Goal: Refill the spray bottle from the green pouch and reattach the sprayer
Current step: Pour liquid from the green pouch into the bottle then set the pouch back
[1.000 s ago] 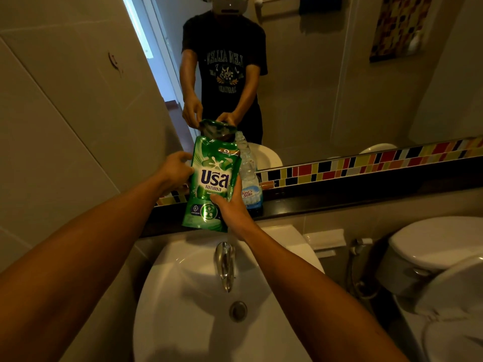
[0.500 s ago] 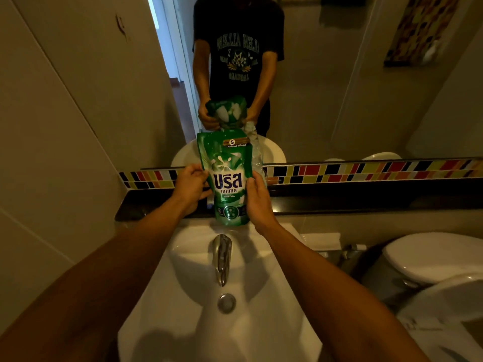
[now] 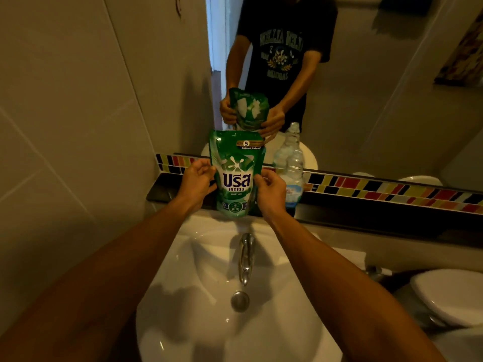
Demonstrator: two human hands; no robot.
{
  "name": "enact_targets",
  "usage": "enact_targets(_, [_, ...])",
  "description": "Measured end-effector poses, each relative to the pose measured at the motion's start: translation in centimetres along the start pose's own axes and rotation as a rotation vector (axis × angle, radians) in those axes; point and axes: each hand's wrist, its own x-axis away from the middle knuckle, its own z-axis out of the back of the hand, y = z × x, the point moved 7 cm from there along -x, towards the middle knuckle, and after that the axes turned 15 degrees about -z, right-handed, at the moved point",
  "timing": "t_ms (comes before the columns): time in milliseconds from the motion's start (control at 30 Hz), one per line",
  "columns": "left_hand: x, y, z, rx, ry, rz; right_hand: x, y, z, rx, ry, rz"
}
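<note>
The green pouch (image 3: 236,176) stands upright at the back of the sink, its base by the dark ledge. My left hand (image 3: 195,183) touches its left edge with loosely curled fingers, and my right hand (image 3: 270,192) holds its right edge. A clear plastic bottle (image 3: 293,168) with a blue label stands on the ledge just right of the pouch, partly behind my right hand, with no sprayer on it. No sprayer head is in view.
A white sink (image 3: 209,296) with a chrome tap (image 3: 245,257) and drain (image 3: 239,301) lies below my arms. The dark ledge (image 3: 366,212) runs right under a coloured tile strip and a mirror. A white toilet (image 3: 449,296) sits at the right. A tiled wall closes the left.
The pouch has been turned upright and brought down towards the ledge. My left hand has moved from behind it to its left edge. The bottle now shows clear of the pouch.
</note>
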Motion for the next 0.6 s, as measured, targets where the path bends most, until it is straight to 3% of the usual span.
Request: enact_targets(600, [-6.5,-0.2,16.6,-0.159,0.359,-0.090,-5.0,1.0,-20.2,0.062,-0.229,-0.037])
